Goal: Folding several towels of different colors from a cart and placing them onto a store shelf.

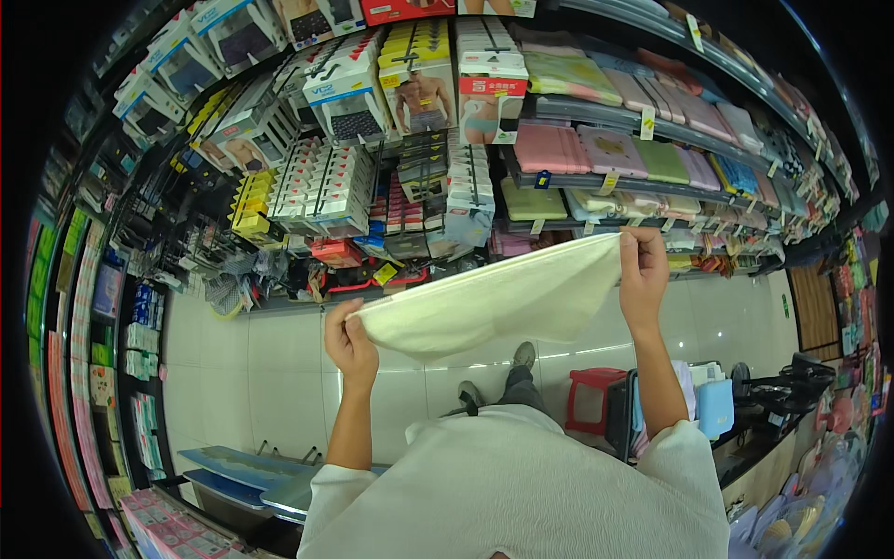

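A pale yellow cloth, apparently a towel (482,300), is stretched in the air between my two hands, over the tiled floor. My left hand (351,346) pinches its left upper corner between thumb and fingers. Higher up, my right hand (642,269) grips the right upper corner, so the top edge slants upward to the right. The lower part of the cloth hangs in a loose curve. Beyond it, folded towels (552,148) lie on tiered shelves.
Boxed underwear (346,105) hangs on hooks ahead. A red plastic stool (587,402) stands at right beside a dark container (621,412) with folded cloths. Blue boards (237,467) lie at lower left. Packaged goods (143,335) line the left shelves, and black fans (789,384) stand at far right.
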Motion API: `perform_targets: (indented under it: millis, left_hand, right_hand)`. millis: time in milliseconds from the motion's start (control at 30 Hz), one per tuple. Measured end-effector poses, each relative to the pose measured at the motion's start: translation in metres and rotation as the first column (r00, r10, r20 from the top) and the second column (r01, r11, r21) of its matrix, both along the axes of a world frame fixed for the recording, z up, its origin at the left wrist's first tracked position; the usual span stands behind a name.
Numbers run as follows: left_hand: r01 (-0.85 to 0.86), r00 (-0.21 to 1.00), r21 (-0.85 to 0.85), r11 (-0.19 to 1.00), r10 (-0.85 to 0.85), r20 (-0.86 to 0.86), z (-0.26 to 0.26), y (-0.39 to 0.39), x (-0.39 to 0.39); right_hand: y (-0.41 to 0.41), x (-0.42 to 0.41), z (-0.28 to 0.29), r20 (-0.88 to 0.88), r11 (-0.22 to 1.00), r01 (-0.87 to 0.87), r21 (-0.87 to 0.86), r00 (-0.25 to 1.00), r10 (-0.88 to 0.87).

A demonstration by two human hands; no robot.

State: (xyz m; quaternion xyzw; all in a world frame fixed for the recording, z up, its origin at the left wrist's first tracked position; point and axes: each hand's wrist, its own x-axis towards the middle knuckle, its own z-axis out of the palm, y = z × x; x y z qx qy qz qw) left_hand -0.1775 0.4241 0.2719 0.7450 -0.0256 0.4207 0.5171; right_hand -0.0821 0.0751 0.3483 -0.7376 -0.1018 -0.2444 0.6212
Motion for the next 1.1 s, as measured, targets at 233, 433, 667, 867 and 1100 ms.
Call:
perform_targets:
  millis: [233, 433, 667, 867, 1100]
  left_hand:
    - [-0.015, 0.986, -0.176, 0.984, -0.015, -0.167, 0.005, 0.001, 0.016]
    - [0.098, 0.948, -0.578, 0.810, -0.253, -0.195, -0.005, -0.002, 0.026]
    - [0.130, 0.822, -0.611, 0.781, -0.430, -0.375, -0.088, -0.011, 0.051]
    - [0.096, 0.721, -0.852, 0.514, -0.627, -0.296, -0.086, -0.014, 0.052]
    - [0.200, 0.679, -0.912, 0.358, -0.722, -0.134, -0.082, 0.002, 0.035]
  right_hand:
    - [-0.010, -0.004, -0.001, 0.048, 0.965, 0.002, -0.262, 0.999, 0.011]
    - [-0.008, 0.013, -0.031, 0.014, 0.990, -0.140, -0.015, 0.990, 0.140]
    - [-0.012, 0.038, -0.128, -0.360, 0.991, -0.114, 0.076, 0.923, 0.134]
    - [-0.015, 0.036, -0.134, -0.404, 0.991, -0.095, 0.097, 0.906, 0.127]
    - [-0.043, 0.022, -0.109, -0.385, 0.752, -0.371, 0.544, 0.686, 0.617]
